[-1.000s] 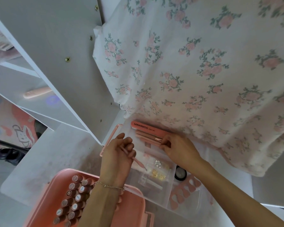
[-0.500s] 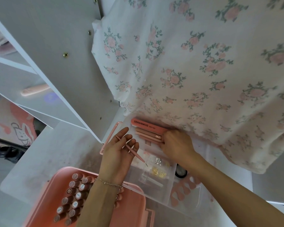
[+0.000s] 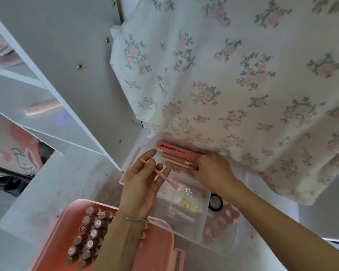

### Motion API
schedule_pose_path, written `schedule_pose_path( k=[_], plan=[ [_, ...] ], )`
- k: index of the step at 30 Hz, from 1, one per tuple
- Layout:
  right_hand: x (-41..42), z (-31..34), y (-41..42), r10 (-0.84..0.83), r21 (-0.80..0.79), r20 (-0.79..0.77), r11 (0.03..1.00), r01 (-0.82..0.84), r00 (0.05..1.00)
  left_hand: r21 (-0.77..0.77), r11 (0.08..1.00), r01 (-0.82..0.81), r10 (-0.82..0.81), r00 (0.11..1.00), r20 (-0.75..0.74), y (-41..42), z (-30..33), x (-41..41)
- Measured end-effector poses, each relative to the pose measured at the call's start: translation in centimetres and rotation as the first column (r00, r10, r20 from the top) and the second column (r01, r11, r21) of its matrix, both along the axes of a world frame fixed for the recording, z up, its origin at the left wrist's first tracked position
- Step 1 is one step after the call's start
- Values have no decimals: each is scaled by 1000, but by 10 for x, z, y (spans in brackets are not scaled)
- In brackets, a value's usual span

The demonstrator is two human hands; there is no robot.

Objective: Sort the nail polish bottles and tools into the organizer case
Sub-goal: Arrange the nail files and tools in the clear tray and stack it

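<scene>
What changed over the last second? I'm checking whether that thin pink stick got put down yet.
Not yet. The left hand uncurled from a closed grip; the pink stick now lies across its straightened fingers. The right hand stayed on the brushes beside the nail file.

We see the left hand (image 3: pixel 143 184) with its back toward us, fingers spread and nearly straight, a thin chain at the wrist. A slim pink tool (image 3: pixel 160 176) lies across its fingers. The right hand (image 3: pixel 213 171) reaches in from lower right, back up, its fingers curled down and hidden.
</scene>
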State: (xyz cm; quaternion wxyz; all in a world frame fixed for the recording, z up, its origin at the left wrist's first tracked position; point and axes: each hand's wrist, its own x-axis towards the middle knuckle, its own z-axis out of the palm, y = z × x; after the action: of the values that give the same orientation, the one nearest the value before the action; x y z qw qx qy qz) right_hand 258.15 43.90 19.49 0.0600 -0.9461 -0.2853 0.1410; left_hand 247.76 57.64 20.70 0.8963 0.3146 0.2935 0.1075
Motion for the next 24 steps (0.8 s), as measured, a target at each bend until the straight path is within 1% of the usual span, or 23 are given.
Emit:
schedule_pose_path(
  k=[2,3,4,6,8,10,14,16,17,19,20,21,22,24],
  plan=[
    [-1,9,-2,-23,85,-28,996,26,999,6,1000,6,-6,1000,1,-1,1,0],
    [-2,14,-2,-36,162,-94,986,51,995,10,1000,7,-7,1000,0,-1,1,0],
    [-3,20,-2,-40,258,-196,962,91,980,18,1000,7,-7,1000,-3,-1,2,0],
    [-10,34,0,10,441,-395,879,180,919,44,999,5,-4,1000,-14,-2,2,0],
    [-17,43,1,84,540,-495,810,230,865,74,997,8,-7,1000,-14,-4,3,0],
    [-21,44,1,111,547,-517,805,228,849,103,995,14,-14,1000,-10,-5,5,0],
    [-23,40,0,92,498,-475,848,180,875,157,987,45,-48,999,12,-8,9,-1],
    [-23,36,-2,83,499,-446,850,170,891,247,967,62,-58,998,-26,-9,8,-2],
    [-22,34,-4,74,495,-431,853,167,899,315,947,67,-47,996,-69,-9,6,-2],
    [-17,30,-9,40,476,-391,864,165,919,490,869,74,10,986,-167,-6,3,-4],
    [-14,27,-12,14,468,-368,867,172,930,597,798,84,48,978,-203,-4,1,-5],
    [-11,24,-14,-15,455,-342,872,179,940,707,700,102,85,971,-225,-1,0,-6],
    [-8,21,-17,-41,431,-317,884,183,947,804,581,125,122,964,-238,1,-1,-7],
    [-3,15,-20,-65,347,-276,923,163,959,927,342,155,202,951,-234,6,-3,-9]
  ],
)
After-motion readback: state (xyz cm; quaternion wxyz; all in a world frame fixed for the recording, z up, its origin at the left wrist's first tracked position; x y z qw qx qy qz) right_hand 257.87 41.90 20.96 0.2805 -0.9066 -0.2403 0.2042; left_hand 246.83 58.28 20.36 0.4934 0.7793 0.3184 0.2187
